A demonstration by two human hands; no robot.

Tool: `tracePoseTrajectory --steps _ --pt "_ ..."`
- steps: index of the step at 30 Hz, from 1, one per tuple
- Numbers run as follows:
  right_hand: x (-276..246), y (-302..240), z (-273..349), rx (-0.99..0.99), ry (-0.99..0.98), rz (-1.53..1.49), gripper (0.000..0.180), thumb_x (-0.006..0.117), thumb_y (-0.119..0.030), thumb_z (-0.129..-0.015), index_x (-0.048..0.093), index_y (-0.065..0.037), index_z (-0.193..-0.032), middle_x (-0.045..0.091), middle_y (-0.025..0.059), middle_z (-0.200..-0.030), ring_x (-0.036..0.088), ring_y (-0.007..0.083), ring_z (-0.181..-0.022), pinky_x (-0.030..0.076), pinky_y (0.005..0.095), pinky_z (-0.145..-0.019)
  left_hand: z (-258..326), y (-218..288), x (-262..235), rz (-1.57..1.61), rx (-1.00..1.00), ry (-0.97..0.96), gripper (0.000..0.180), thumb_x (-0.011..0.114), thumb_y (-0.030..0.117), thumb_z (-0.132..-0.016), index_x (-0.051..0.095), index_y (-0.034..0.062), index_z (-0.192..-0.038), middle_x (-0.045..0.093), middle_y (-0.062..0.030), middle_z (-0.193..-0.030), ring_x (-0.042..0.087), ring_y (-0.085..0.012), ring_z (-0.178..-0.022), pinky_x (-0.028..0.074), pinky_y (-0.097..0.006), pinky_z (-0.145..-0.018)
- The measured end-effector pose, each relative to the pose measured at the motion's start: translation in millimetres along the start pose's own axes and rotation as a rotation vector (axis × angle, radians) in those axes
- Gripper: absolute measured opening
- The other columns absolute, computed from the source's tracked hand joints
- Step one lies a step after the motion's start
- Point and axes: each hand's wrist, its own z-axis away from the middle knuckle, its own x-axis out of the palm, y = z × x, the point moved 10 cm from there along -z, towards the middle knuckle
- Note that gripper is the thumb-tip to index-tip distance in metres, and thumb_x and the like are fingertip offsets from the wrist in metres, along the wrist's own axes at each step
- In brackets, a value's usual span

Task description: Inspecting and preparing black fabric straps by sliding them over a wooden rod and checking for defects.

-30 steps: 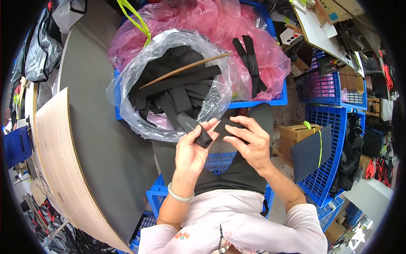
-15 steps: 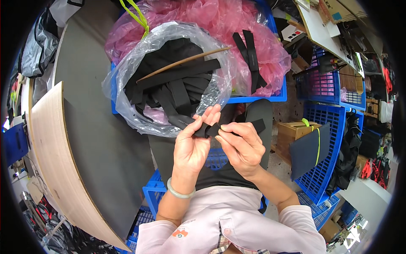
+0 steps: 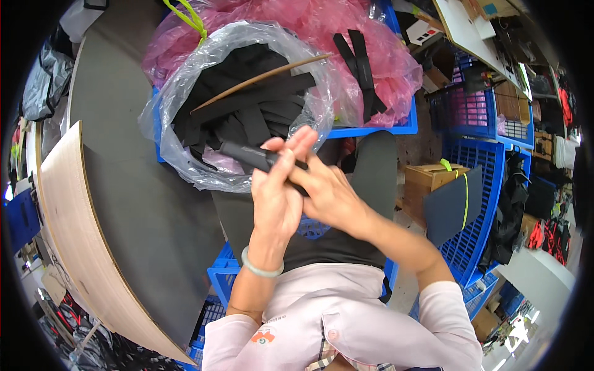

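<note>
Over my lap, my left hand [image 3: 277, 201] holds a black fabric strip [image 3: 244, 154] between its thumb and fingers. The strip sticks out to the left, toward the clear plastic bag [image 3: 162, 127]. My right hand [image 3: 334, 196] presses against the left one, its fingers closed on the same strip; motion blurs them and the left hand partly covers them. Inside the bag lies a tangle of black strips [image 3: 252, 123]. A thin wooden stick [image 3: 260, 81] rests across them.
Pink plastic sheeting [image 3: 396, 77] fills a blue crate [image 3: 374, 132] ahead, with two black strips [image 3: 364, 74] on top. A grey tabletop [image 3: 136, 204] with a curved wooden board [image 3: 93, 241] stands left. Right are a wooden box [image 3: 427, 185], a dark panel [image 3: 455, 207] and blue crates [image 3: 473, 241].
My right hand has moved in against my left hand. The strip, earlier stretched between both hands to the right, now points left. The view has shifted slightly.
</note>
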Motion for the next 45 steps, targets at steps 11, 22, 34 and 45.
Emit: tracePoseTrajectory --steps 11,22,34,45 --pt "1 -3 -9 -0.061 -0.049 0.111 0.042 0.067 -0.012 -0.070 0.057 -0.012 -0.111 0.058 0.0205 -0.092 0.060 0.0387 -0.070 0.050 0.0443 -0.057 -8 -17 -3 0.164 -0.183 0.013 0.017 0.056 -0.003 -0.081 0.054 0.0036 -0.096 0.064 -0.0214 -0.100 0.062 -0.0272 -0.085 0.046 -0.040 -0.090" --pt "8 -4 11 -0.038 -0.062 0.009 0.031 0.069 -0.012 -0.065 0.061 -0.005 -0.095 0.057 0.0174 -0.090 0.060 0.0349 -0.063 0.049 0.0421 -0.050 -16 1 -4 0.152 -0.199 -0.046 0.012 0.054 0.014 -0.091 0.055 0.0031 -0.096 0.033 0.0033 -0.055 0.034 -0.0084 -0.048 0.046 -0.027 -0.059" --pt "-85 -26 34 -0.251 0.309 -0.061 0.043 0.080 -0.026 -0.059 0.069 -0.006 -0.095 0.057 0.0108 -0.097 0.056 0.0272 -0.086 0.047 0.0364 -0.073 8 10 15 -0.496 -0.057 -0.154 0.017 0.058 0.011 -0.088 0.061 -0.0025 -0.098 0.051 -0.0006 -0.063 0.046 -0.0072 -0.052 0.041 -0.024 -0.050" --pt "-90 -42 -20 -0.099 -0.044 -0.545 0.023 0.062 0.002 -0.072 0.066 0.003 -0.095 0.065 0.0145 -0.089 0.060 0.0187 -0.075 0.048 0.0275 -0.068 61 -31 47 -0.414 -0.542 -0.560 0.027 0.065 0.018 -0.085 0.057 -0.0018 -0.102 0.052 0.0003 -0.070 0.047 -0.0053 -0.053 0.037 -0.020 -0.045"
